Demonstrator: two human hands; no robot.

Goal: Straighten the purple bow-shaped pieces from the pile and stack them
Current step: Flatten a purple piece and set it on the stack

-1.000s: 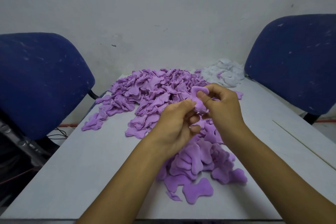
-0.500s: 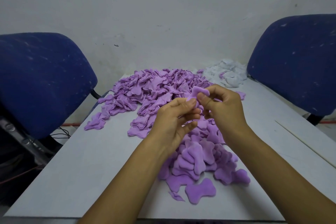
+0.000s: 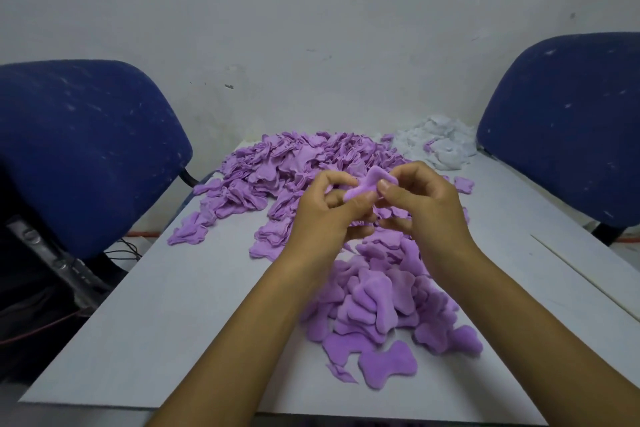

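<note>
While pinching one bow piece, both hands over grey table, white wall.

Dim, flat, bluish light with soft shadows; wide-angle bending at the edges, slight softness throughout.

Left chair and right chair cut by the frame edges, both forearms cut at the bottom, held piece partly covered by fingertips, pile partly hidden behind hands.
</note>
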